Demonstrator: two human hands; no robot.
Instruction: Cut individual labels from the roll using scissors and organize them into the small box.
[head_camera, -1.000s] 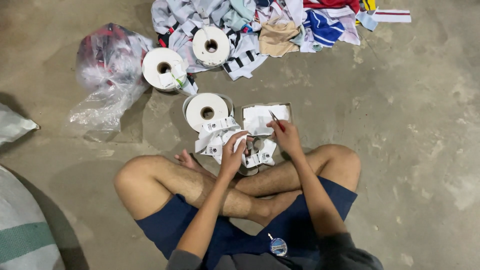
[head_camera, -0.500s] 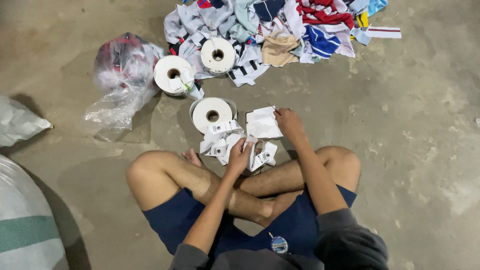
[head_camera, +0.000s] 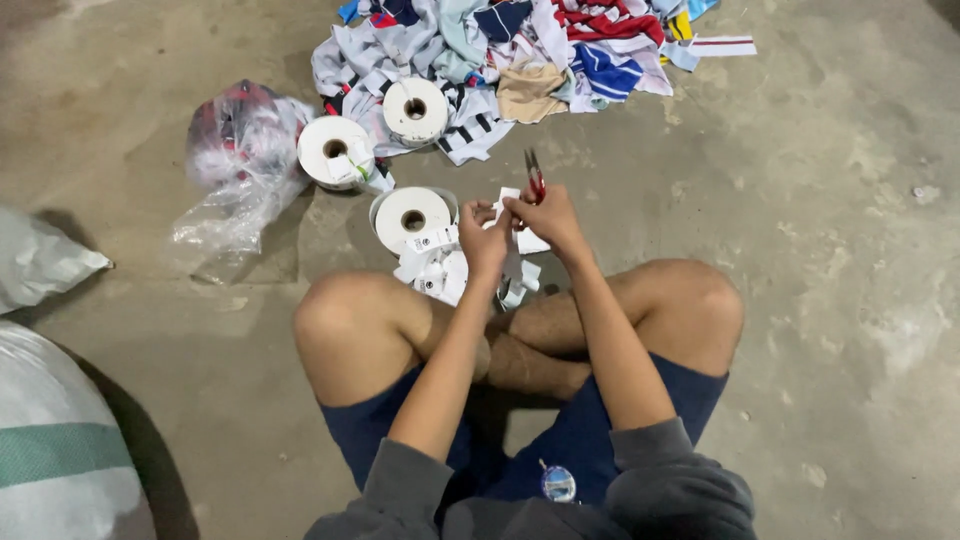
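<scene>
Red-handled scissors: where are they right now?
In the head view, the red-handled scissors sit in the right hand, blades pointing up-frame, just right of the left hand and the nearest white tape roll.

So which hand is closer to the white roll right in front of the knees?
The left hand. It hangs just right of the nearest white roll in the picture, holding a white strip. The right hand is farther over, gripping red-handled scissors.
</scene>
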